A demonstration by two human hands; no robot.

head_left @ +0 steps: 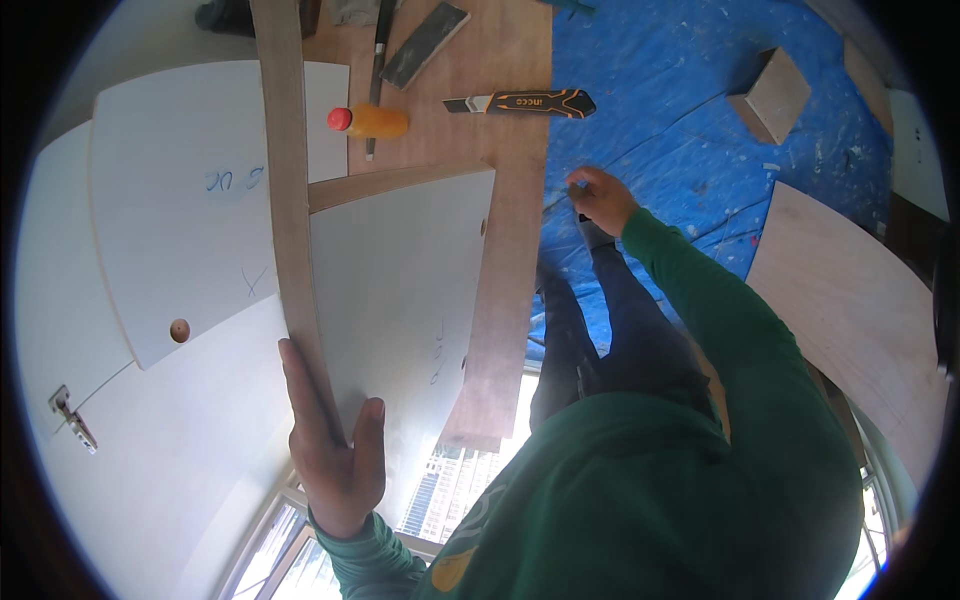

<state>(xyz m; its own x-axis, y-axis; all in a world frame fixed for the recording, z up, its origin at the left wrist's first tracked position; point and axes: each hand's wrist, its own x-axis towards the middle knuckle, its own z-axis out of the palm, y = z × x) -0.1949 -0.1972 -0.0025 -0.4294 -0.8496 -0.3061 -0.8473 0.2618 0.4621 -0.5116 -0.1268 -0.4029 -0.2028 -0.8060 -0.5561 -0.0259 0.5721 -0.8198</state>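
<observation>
My left hand [338,470] straddles the near end of a long wooden strip [287,130]. Its straight fingers lie along the strip's left side and the thumb rests on the right, over a white cabinet panel [400,270]. That panel has wood-coloured edges, a pencil mark and small holes along its right side. Out to the right, over the blue floor sheet, my right hand [602,200] is closed with curled fingers; anything in it is too small to make out. The strip and panel lie over a brown wooden tabletop [500,290].
An orange utility knife [535,103], a red-capped yellow bottle [375,122], a dark thin tool [380,50] and a grey sanding block [425,45] lie farther back. More white panels [180,200] stand left. A wooden box [775,95] and curved board [850,310] sit right, near the blue sheet [660,100].
</observation>
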